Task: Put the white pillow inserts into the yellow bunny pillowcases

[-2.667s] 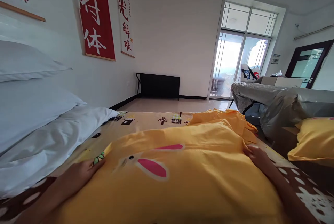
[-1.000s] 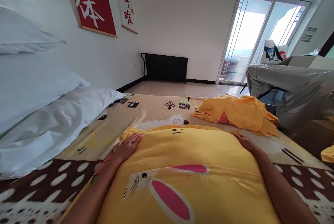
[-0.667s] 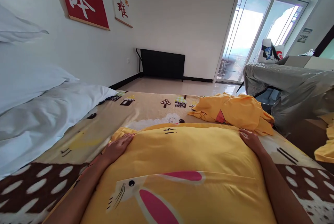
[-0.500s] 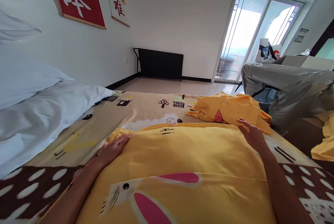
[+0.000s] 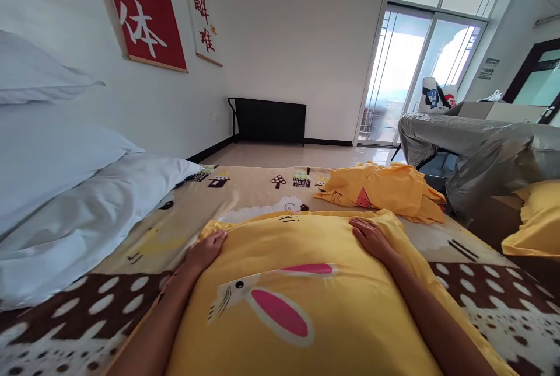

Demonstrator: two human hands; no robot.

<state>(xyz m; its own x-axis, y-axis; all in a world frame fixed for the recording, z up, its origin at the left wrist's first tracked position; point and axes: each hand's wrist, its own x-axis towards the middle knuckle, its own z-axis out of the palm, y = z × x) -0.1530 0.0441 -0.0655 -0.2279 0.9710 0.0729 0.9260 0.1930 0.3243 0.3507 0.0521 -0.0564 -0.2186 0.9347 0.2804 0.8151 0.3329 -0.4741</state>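
A plump yellow pillow (image 5: 350, 317) with a white rabbit face and pink ears lies in front of me on the patterned bedspread. My left hand (image 5: 209, 249) rests on its far left corner, palm down. Upon the pillow's far right part lies my right hand (image 5: 371, 237), flat with fingers stretched toward the left. A loose yellow flap of the cover shows to the right of that hand. Neither hand grips anything that I can see.
Crumpled yellow fabric (image 5: 385, 189) lies on the bedspread (image 5: 245, 183) beyond the pillow. White pillows (image 5: 87, 206) are stacked at the left. At the right stand a plastic-wrapped table (image 5: 472, 131) and another yellow cloth item (image 5: 536, 218).
My right hand has moved left, from the pillow's right edge onto its top, and the yellow flap now shows beside it. My left hand stays at the left corner. The view has tilted up.
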